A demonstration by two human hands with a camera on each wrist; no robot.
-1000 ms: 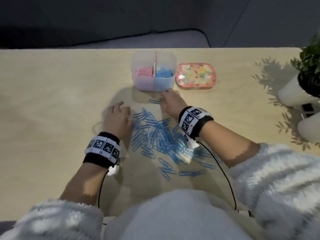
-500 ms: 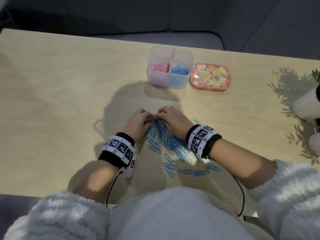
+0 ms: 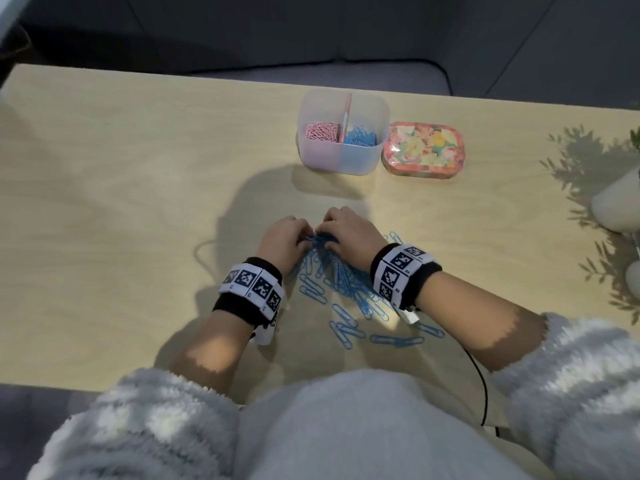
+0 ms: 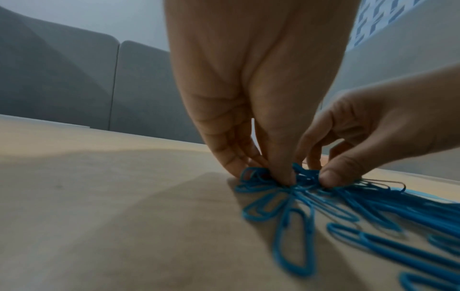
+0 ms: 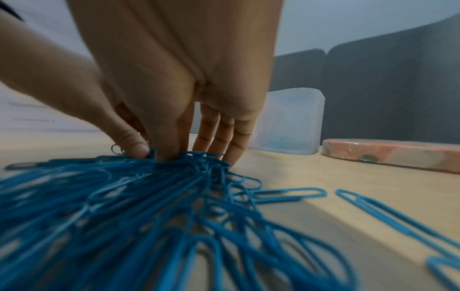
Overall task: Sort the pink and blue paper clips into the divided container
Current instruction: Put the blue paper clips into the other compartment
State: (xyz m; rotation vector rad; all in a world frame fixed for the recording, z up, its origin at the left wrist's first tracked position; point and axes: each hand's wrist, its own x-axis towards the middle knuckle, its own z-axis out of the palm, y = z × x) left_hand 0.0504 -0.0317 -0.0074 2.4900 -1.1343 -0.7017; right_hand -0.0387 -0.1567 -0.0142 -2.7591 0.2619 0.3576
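Note:
A pile of blue paper clips [image 3: 346, 285] lies on the wooden table in front of me, bunched at its far end. My left hand [image 3: 306, 233] and right hand [image 3: 329, 230] meet there. In the left wrist view my left hand [image 4: 273, 177] pinches the gathered clips [image 4: 293, 198] between thumb and fingers. In the right wrist view my right hand [image 5: 169, 155] pinches the same bunch [image 5: 149, 196]. The divided container [image 3: 343, 157] stands farther back, with pink clips [image 3: 322, 131] in its left half and blue clips [image 3: 362, 136] in its right half.
A floral tin [image 3: 424, 148] sits just right of the container. White plant pots [image 3: 620, 202] stand at the table's right edge. Loose blue clips [image 3: 394, 339] lie close to my body. A dark sofa runs behind the table.
My hands, apart at the sides of the pile a second ago, have come together and drawn the clips into a bunch. The head view has shifted.

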